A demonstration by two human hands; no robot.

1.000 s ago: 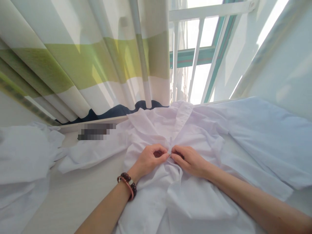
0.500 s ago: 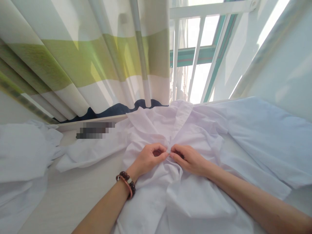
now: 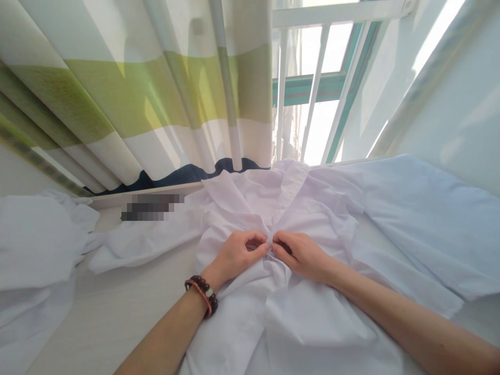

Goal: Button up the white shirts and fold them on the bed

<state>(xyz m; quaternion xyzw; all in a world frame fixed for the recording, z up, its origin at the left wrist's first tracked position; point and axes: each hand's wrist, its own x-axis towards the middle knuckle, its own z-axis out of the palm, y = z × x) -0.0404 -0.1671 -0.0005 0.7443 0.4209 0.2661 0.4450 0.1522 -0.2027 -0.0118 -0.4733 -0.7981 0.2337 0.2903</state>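
Note:
A white shirt [image 3: 242,307] lies spread and rumpled in front of me, its collar end toward the window and its sleeves out to both sides. My left hand [image 3: 240,254], with beaded bracelets at the wrist, pinches the fabric at the front opening between thumb and fingertips. Close against it, my right hand [image 3: 300,255] pinches the same spot from the other side. Both sets of fingertips almost meet over the placket. Whatever small part sits between them, such as a button, is hidden by the fingers.
White cloth [image 3: 35,245] is heaped at the left. A blurred-out dark item [image 3: 150,207] lies near the back edge of the pale surface [image 3: 128,307]. Behind hangs a white and green curtain [image 3: 148,99], beside white window bars [image 3: 316,88]. A wall [image 3: 461,114] rises at the right.
Both hands stay pinched at the same spot on the shirt front, with only slight finger movement. The view has shifted very little.

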